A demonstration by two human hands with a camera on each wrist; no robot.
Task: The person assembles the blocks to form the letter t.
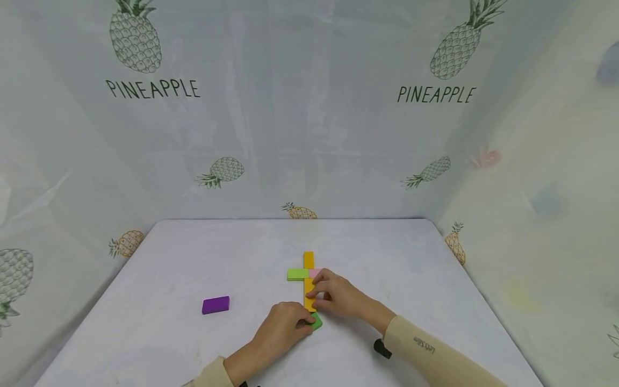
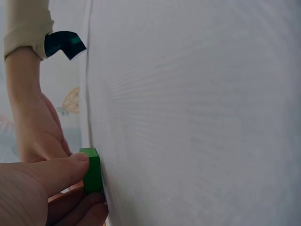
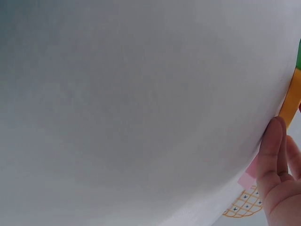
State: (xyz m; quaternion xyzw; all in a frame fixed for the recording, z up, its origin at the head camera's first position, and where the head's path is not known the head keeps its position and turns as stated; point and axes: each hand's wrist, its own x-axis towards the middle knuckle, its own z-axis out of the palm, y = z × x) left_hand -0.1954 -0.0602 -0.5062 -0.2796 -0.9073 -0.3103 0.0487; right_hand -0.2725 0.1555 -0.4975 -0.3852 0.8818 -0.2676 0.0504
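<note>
Near the front middle of the white table, my left hand pinches a green block between thumb and fingers. The block lies at the near end of a yellow-orange block. My right hand is over that yellow-orange block, its curled fingers and thumb gripping the sides. In the right wrist view a fingertip presses against the block's edge. Beyond it, a light green block and a pink block, partly hidden by my right fingers, form a crosswise row. A second yellow-orange block extends away from them.
To the left lies a single purple block, slightly angled. The white tabletop ends at a back edge against a pineapple-printed curtain, which also hangs along both sides. A black band hangs at the right sleeve.
</note>
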